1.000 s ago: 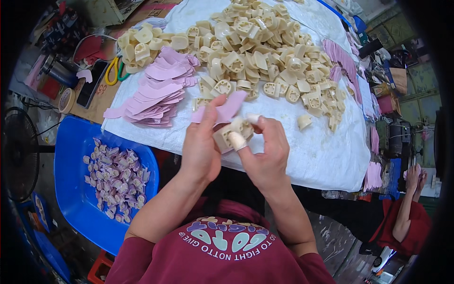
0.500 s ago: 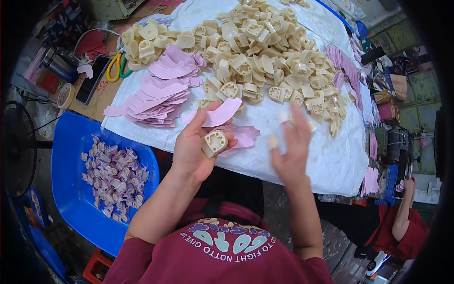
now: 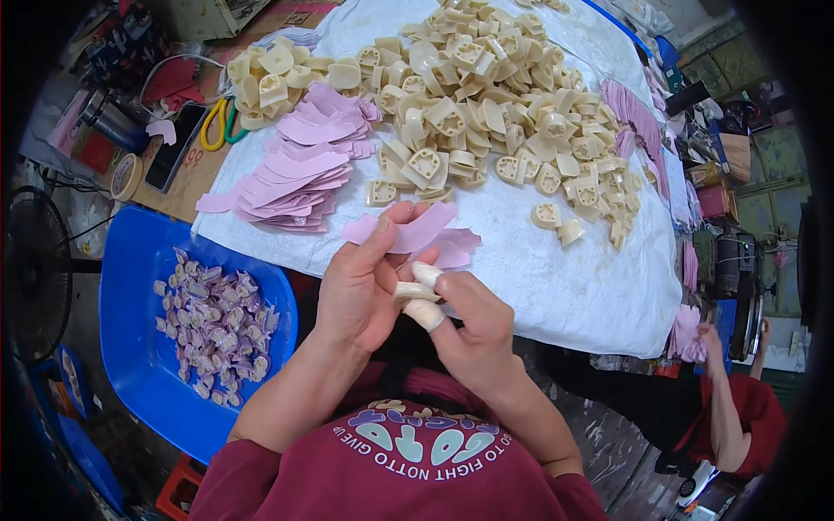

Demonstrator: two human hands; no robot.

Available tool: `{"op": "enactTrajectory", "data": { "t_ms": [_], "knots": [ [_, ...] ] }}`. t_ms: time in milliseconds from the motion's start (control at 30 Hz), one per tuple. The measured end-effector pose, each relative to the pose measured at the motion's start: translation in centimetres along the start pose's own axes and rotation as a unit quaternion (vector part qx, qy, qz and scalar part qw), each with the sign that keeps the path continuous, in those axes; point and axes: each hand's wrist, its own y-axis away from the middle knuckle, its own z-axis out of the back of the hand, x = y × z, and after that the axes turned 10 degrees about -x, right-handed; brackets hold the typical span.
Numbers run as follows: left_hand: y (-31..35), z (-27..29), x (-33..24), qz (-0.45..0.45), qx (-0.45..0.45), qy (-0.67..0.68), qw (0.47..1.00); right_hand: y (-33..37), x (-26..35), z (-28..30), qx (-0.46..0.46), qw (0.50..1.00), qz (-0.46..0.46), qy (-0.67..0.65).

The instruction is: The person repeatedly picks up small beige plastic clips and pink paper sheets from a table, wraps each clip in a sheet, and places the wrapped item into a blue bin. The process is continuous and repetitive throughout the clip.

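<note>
My left hand [image 3: 354, 300] pinches a curved pink strip [image 3: 419, 229] between thumb and fingers. More pink strip material [image 3: 456, 249] shows beneath it. Just below, a cream plastic shoe heel [image 3: 417, 290] sits at the left fingers, tilted edge-on. My right hand [image 3: 476, 328] grips that heel between thumb and forefinger, both tips wearing white covers. Part of the heel is hidden by the fingers. Beyond my hands, a big pile of similar cream heels [image 3: 486, 113] covers the white-sheeted table [image 3: 556, 300]. Fanned pink strips [image 3: 295, 178] lie left of it.
At lower left, a blue tub [image 3: 130, 347] contains several pink-covered heels [image 3: 221, 326]. Scissors [image 3: 214, 124], a phone [image 3: 174, 148] and a tape roll [image 3: 127, 176] lie at the table's left. A fan [image 3: 39, 269] stands far left. Another person [image 3: 738, 425] works at far right.
My right hand has come left from above the table and closed on the heel at my left hand. The heel has tilted edge-on. The other person's arm has moved toward pink pieces.
</note>
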Motion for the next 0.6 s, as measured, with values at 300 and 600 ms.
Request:
{"op": "enactTrajectory", "data": {
  "t_ms": [300, 600],
  "knots": [
    [2.0, -1.4, 0.7, -0.028, 0.052, -0.008, 0.998, -1.5, -0.2, 0.9, -0.122, 0.982, 0.146, 0.009],
    [2.8, -1.8, 0.6, -0.034, 0.072, -0.021, 0.997, -1.6, 0.1, 1.5, -0.118, 0.979, 0.164, 0.009]
  ]
}}
